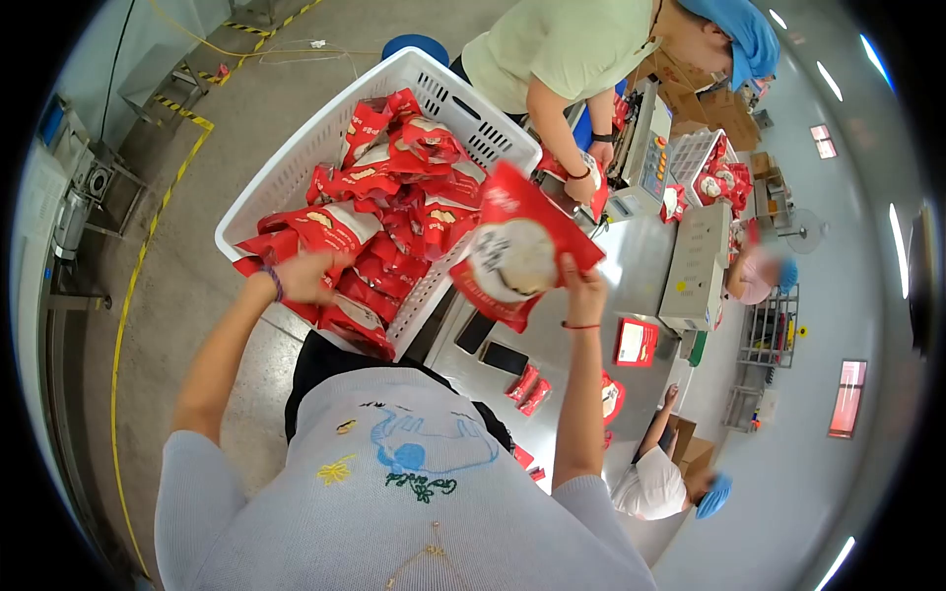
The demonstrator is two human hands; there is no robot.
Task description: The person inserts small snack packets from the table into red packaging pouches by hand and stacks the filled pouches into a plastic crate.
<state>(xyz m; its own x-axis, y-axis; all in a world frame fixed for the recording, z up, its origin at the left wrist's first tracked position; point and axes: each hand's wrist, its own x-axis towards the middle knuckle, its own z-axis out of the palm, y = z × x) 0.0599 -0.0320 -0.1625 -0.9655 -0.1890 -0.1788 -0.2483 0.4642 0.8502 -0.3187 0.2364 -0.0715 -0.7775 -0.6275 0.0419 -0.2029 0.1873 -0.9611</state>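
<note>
My right hand [586, 289] grips the lower right edge of a red printed bag [512, 251]. The bag hangs over the side of the basket and the steel table, slightly blurred, with a pale oval on its front. My left hand [304, 276] is over the near left part of a white plastic basket [258, 187], fingers partly spread against the red packets [379, 271]. Its fingers are somewhat blurred, and the packets beneath them are partly covered. Similar red and white packets fill the basket in a loose heap.
Two dark phones [505, 359] and small red packets [533, 392] lie on the steel table [581, 340]. A co-worker [562, 59] handles a bag beside a machine [645, 158] with buttons. Other people sit farther right. A blue bin [415, 45] stands behind the basket.
</note>
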